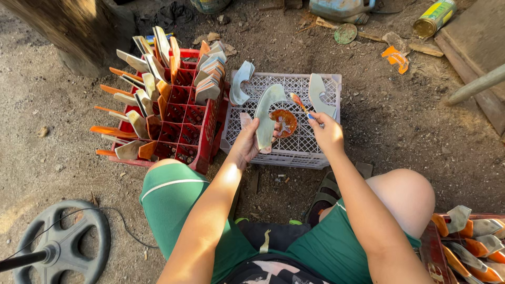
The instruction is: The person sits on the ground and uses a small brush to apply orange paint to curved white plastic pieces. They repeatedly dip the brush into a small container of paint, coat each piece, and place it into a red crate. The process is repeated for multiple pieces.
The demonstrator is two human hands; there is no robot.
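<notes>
L hand (247,143) grips a pale curved flat piece (267,118), held upright. R hand (327,131) pinches a thin orange-tipped brush (299,102), tip just R of the piece. Step looks like brushing on glue. Next needs a steady stroke. Small orange tub (284,122) sits between hands, on white plastic crate (315,152).

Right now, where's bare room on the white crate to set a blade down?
White crate: open mesh along the near edge and right of the orange paint dish. Far rim is crowded with leaning blades. Red crate is packed; few empty cells near its front-right.
</notes>
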